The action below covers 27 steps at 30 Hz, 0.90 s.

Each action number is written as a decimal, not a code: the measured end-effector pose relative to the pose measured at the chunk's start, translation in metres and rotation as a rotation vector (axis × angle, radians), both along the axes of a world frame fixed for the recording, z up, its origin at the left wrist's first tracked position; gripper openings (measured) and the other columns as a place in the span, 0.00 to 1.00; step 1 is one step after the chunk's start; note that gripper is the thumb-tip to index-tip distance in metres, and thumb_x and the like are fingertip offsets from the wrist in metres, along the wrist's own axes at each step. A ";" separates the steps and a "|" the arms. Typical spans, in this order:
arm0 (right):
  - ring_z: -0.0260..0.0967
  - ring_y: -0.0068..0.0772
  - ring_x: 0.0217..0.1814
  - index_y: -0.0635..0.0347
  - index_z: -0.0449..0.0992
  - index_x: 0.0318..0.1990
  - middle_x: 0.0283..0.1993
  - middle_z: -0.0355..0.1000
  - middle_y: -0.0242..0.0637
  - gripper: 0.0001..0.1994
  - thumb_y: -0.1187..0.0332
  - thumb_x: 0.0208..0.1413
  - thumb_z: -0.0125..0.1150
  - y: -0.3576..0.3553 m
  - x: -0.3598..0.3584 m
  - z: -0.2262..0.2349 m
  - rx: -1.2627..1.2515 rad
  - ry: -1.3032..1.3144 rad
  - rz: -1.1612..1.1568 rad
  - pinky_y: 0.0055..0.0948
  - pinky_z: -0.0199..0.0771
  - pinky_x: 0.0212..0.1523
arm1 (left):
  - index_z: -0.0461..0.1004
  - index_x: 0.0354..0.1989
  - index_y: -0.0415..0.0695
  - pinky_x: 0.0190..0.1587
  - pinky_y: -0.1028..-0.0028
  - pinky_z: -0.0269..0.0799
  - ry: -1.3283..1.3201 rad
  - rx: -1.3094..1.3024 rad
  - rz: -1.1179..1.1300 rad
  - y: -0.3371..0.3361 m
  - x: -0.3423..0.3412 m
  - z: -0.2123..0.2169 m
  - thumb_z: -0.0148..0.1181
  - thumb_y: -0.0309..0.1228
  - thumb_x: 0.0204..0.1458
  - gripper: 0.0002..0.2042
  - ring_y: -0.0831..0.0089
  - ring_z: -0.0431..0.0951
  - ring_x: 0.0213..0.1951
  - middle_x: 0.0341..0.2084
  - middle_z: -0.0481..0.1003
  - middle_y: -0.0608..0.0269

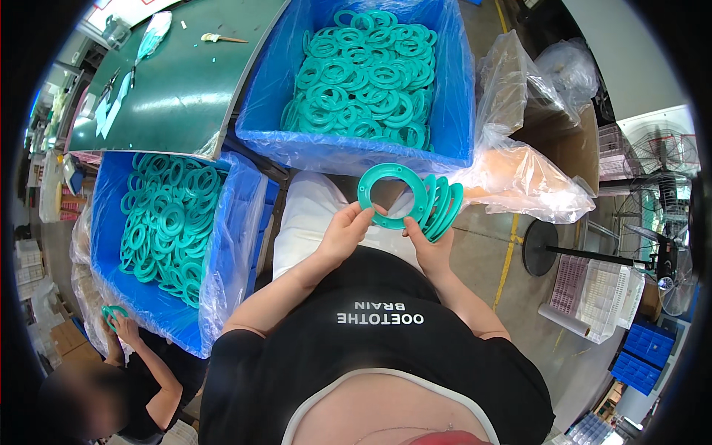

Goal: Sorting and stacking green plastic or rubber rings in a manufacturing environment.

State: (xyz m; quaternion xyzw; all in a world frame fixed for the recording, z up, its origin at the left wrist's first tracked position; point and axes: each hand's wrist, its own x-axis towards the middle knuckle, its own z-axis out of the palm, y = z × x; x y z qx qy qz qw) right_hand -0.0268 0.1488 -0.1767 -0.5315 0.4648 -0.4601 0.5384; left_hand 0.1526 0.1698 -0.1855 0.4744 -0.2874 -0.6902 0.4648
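Observation:
My left hand [347, 228] pinches the lower left rim of a flat green plastic ring [393, 171], held face up before my body. At its lower right edge, the fingers of my right hand [434, 248] close round a fanned stack of several more green rings [445, 205]. The right thumb lies close to the single ring; whether it presses on it I cannot tell. Just beyond my hands stands a blue bin [356, 152], lined with clear plastic and heaped with similar green rings [363, 74].
Left is a second lined blue bin [211, 319] of green rings. A co-worker [148, 371] beside it holds a ring. A green table [185, 81] carries a brush [222, 38] and cutters. On the right are a plastic-lined carton [578, 141] and a standing fan [541, 247].

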 end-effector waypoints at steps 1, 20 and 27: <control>0.67 0.21 0.27 0.64 0.70 0.36 0.29 0.69 0.32 0.05 0.75 0.53 0.59 -0.001 -0.003 -0.001 0.035 -0.045 0.012 0.21 0.67 0.28 | 0.72 0.41 0.40 0.18 0.86 0.44 0.002 -0.002 -0.006 0.001 0.001 -0.001 0.45 0.30 0.60 0.10 0.91 0.49 0.17 0.16 0.54 0.80; 0.64 0.25 0.31 0.59 0.71 0.40 0.25 0.67 0.30 0.11 0.61 0.55 0.57 -0.046 -0.038 0.050 0.250 -0.499 0.206 0.25 0.61 0.43 | 0.69 0.26 0.40 0.20 0.85 0.47 0.288 0.090 -0.035 -0.007 0.006 0.008 0.42 0.36 0.59 0.15 0.86 0.55 0.20 0.19 0.60 0.73; 0.70 0.33 0.38 0.54 0.75 0.35 0.29 0.73 0.32 0.14 0.55 0.46 0.64 -0.031 -0.012 0.046 -0.619 0.696 0.611 0.46 0.45 0.58 | 0.72 0.29 0.42 0.20 0.84 0.45 0.306 0.116 0.007 -0.010 0.015 0.011 0.47 0.37 0.59 0.13 0.87 0.53 0.20 0.19 0.59 0.75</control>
